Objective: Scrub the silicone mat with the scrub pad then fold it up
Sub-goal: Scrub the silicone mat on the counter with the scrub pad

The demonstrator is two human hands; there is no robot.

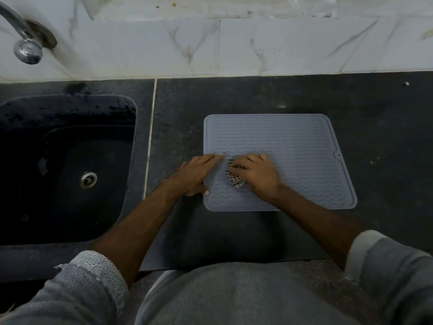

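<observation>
Silicone mat (293, 146), pale grey-blue, lies flat on dark speckled stone countertop (234, 95). Rectangular, rounded corners, raised rim, surface ribbed with fine wavy lines; small notch with a hole midway along its right edge. Unfolded.

Right hand (256, 175) palm-down on the mat's near-left area, fingers curled over scrub pad (235, 178) and pressing it against the ribs. Pad is a rounded wad, woven-looking, dark and light check; only its left part shows from under the fingers. Hand slightly blurred.

Left hand (196, 175) spread flat and empty, fingers extended across the mat's left edge, thumb tip touching the mat lower down, heel on the stone.

Left of a pale grout seam: black moulded sink (70, 113), rounded rectangular basin, metal drain (88, 179), wet patches. Chrome tap (25, 46) above it. Marble-veined white tiles (281, 48) behind. Rolled grey sleeves (93, 282) on both forearms.
</observation>
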